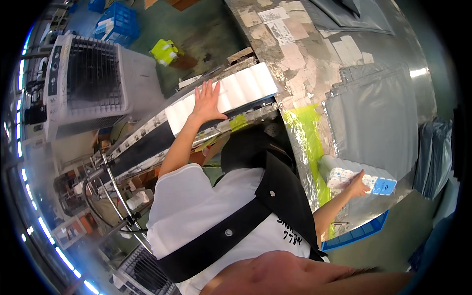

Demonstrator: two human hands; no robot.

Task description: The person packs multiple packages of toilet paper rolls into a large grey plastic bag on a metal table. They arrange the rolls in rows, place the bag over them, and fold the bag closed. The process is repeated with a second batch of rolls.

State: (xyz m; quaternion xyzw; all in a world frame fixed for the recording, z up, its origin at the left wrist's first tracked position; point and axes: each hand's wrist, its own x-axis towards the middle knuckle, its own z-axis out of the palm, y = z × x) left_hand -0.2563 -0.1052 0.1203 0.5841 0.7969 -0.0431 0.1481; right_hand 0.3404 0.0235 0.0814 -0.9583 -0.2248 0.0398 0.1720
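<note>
Tabletop (400, 51) on R: worn metal, torn paper patches, white labels (281, 32) nr far end, yellow-green tape (307, 132) along L edge. Directly on it: stack of flat grey bags (373, 113) mid, darker grey bags (339, 12) at far end. Pack of wrapped rolls (339, 172) at near edge of stack; resting or just above, can't tell. On L, conveyor w/ dark belt (147, 148), long white pack (246, 86) lying lengthwise. Greenish floor (216, 29): blue crate (120, 22), yellow-green bundle (164, 51).

- Table (396, 49): shiny, scuffed metal, patched with rough, torn paper labels (281, 32)
- Grey bags (376, 113): smooth plastic, soft sheen
- Yellow-green tape (309, 132): glossy, wrinkled plastic
- Blue-ended pack (339, 176): smooth, glossy, seemingly plastic film
- Blue crate (361, 233): hard plastic
</note>
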